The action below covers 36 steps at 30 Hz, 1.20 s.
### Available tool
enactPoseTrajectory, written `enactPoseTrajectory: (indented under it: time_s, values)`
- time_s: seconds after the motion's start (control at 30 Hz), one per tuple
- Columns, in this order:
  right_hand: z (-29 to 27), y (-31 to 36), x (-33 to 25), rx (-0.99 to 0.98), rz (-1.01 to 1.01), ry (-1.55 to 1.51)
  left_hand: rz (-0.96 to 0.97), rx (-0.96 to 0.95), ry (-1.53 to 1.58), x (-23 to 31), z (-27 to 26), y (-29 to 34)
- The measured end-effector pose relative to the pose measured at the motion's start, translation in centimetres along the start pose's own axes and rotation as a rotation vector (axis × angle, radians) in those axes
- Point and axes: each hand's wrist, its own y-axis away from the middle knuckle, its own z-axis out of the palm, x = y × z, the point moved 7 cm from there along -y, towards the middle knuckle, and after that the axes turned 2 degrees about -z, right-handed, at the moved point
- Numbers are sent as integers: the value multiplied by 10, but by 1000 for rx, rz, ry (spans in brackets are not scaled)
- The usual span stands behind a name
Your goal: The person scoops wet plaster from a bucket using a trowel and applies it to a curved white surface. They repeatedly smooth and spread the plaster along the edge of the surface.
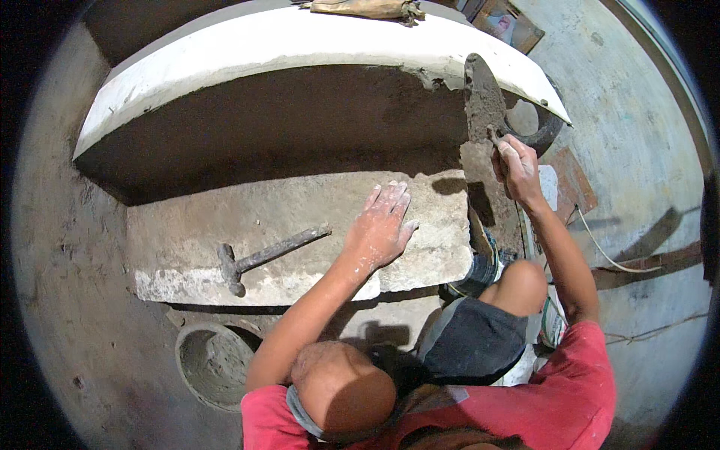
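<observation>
My left hand (382, 229), dusted with white, rests flat with fingers stretched out on a rough concrete slab (300, 202). A hammer (262, 257) with a worn handle lies on the same slab, left of that hand. My right hand (517, 165) is closed round the handle of a pointed trowel (484, 90). Its blade is smeared with grey mortar and points away from me, beside the right end of a white-topped ledge (277, 37). Under the ledge's front edge runs a dark, shadowed face (300, 120). Whether the blade touches the ledge, I cannot tell.
A round tub (191, 382) of wet mortar stands at the lower left. A crumpled brown paper packet (367, 7) lies on the ledge. At the right are a black tyre (551, 135), a brown board (574, 180) and a pale cable (604, 251) on the floor.
</observation>
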Motion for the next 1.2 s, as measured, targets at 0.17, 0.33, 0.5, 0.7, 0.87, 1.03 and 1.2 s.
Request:
enactPoseTrajectory:
  time_s: [0.17, 0.33, 0.5, 0.7, 0.87, 1.03, 1.2]
  values:
    - [27, -22, 15, -12, -105, 121, -14, 13, 7, 2, -5, 1]
    - [50, -22, -3, -51, -242, 412, -18, 0, -13, 2, -5, -1]
    - [66, -25, 5, -59, -326, 614, -28, -14, -14, 2, -4, -3]
    - [82, -12, 51, -159, -411, 927, -15, -12, -22, 3, -6, -2]
    - [42, 2, 83, -147, -461, 1080, -10, 1, -7, 2, -6, 0]
    - [-37, 19, 90, -67, -443, 1183, 27, 11, -19, 1, -1, 1]
    - [-41, 44, 56, -45, -402, 1003, 18, -22, -26, -1, 6, -3]
